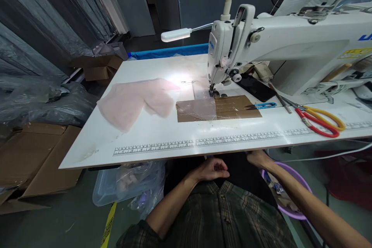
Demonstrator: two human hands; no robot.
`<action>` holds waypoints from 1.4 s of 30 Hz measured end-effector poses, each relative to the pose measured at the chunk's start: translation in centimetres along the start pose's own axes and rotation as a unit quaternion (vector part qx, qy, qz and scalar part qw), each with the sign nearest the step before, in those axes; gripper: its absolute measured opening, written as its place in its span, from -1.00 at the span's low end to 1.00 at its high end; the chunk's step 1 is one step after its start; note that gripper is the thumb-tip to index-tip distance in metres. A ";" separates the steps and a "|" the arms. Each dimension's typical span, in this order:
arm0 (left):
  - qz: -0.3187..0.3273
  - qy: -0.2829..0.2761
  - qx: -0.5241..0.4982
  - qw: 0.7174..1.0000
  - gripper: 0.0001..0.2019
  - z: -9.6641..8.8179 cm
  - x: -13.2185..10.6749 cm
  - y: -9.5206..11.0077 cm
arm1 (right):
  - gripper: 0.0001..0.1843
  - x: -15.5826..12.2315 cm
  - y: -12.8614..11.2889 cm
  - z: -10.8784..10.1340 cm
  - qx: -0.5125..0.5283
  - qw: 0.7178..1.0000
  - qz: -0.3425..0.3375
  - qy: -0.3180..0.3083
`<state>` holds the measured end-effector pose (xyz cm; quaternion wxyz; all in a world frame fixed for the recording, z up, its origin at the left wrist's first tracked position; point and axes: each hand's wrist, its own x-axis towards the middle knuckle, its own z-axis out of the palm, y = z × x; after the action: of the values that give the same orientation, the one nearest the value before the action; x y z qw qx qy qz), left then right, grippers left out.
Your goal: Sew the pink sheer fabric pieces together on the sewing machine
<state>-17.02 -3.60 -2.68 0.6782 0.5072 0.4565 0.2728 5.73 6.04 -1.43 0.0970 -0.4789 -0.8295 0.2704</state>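
Observation:
My left hand (211, 169) rests in my lap just under the front edge of the white sewing table (162, 133), fingers curled inward; nothing shows in them. My right hand (258, 158) reaches under the table edge to the right of it, and the fingers are hidden there. On the table lies a pale pink fabric piece (136, 100) at the left. The white sewing machine (279, 46) stands at the back right, its needle over a brown taped patch (217, 107).
Red-and-yellow scissors (319, 120) and blue thread snips (263, 105) lie right of the needle, with a black phone (257, 87) behind. A lamp (176, 35) lights the table. Cardboard boxes (37, 155) stand left; a plastic bag (130, 184) and purple basin (290, 190) sit below.

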 end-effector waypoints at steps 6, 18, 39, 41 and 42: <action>-0.019 -0.116 0.137 0.984 -0.78 1.5 -2.2 0.1 | -0.85 -7.4 -0.5 -1.2 0.018 0.989 0.033 -0.144; 0.191 0.001 0.350 0.917 -0.65 -1.3 -10.5 9.9 | -0.74 -3.3 -7.2 -9.1 0.106 0.942 -0.142 -0.284; 0.032 0.192 0.508 0.839 -0.61 -26.0 8.2 26.9 | -0.68 14.1 -9.7 -10.3 0.025 0.932 -0.354 0.075; 0.038 0.236 0.511 0.826 -0.58 -27.0 9.8 26.7 | -0.68 14.1 -9.8 -10.4 0.022 0.934 -0.351 0.072; 0.039 0.256 0.513 0.819 -0.55 -27.5 10.4 26.7 | -0.68 14.1 -9.8 -10.4 0.020 0.933 -0.351 0.072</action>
<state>-34.64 26.08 16.90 0.1680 0.7107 0.6675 0.1452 -4.57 17.77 11.16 0.2552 -0.1736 -0.9298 0.2004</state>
